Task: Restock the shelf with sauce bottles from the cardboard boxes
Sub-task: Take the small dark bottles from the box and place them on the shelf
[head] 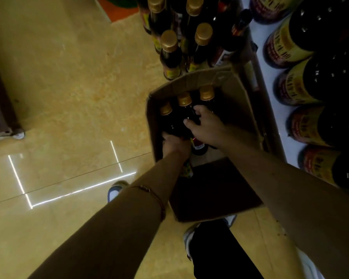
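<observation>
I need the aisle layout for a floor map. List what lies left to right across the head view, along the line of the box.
Dark fixture base → bare floor → cardboard box with both hands inside → white shelf edge → shelf bottles.

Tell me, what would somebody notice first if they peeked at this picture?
Probably the two arms reaching down into the open cardboard box on the floor: the left hand and the right hand each grip a dark sauce bottle. Three gold caps shine inside the box. More gold-capped bottles stand on the floor just beyond it, and big dark bottles line the white shelf on the right.
</observation>
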{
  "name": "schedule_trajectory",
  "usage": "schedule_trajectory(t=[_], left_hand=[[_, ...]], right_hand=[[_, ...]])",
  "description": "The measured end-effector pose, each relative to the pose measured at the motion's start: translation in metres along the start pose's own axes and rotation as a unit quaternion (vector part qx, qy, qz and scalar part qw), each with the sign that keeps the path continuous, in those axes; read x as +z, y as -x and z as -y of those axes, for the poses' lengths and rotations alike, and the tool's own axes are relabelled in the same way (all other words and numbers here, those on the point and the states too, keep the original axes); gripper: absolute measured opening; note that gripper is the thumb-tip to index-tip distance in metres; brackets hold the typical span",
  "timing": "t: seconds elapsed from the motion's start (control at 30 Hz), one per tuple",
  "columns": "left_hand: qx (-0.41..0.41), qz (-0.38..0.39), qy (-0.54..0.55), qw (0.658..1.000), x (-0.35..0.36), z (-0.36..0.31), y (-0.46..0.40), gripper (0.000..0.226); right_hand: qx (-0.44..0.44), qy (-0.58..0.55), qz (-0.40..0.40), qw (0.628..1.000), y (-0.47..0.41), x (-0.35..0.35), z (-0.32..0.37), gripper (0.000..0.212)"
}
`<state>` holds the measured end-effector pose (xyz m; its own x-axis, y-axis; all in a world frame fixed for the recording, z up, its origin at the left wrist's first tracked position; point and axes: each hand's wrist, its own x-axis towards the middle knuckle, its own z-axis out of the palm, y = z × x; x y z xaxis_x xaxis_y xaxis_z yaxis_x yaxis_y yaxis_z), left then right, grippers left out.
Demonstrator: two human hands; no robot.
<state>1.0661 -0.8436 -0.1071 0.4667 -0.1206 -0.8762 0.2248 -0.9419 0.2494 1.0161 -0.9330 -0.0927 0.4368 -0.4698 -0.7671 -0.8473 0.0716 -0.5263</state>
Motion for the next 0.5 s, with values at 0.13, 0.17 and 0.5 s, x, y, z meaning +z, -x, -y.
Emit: schedule_trajectory(t=[0.13, 0.17, 0.5], left_hand=[[0.053, -0.007, 0.047, 0.997, 0.000, 0.017, -0.014, 0.059], [0.057, -0.003, 0.057, 0.997, -0.001, 0.019, -0.018, 0.058], [0.012, 0.065, 0.169, 0.983, 0.032, 0.063, -0.030, 0.047]], right_hand=[[0.009, 0.003, 0.001, 1.000, -0.031, 0.007, -0.005, 0.064], [0.012, 0.004, 0.002, 1.000, -0.037, 0.007, -0.006, 0.065], [0.032, -0.044, -0.022, 0.998, -0.083, 0.028, -0.012, 0.056]])
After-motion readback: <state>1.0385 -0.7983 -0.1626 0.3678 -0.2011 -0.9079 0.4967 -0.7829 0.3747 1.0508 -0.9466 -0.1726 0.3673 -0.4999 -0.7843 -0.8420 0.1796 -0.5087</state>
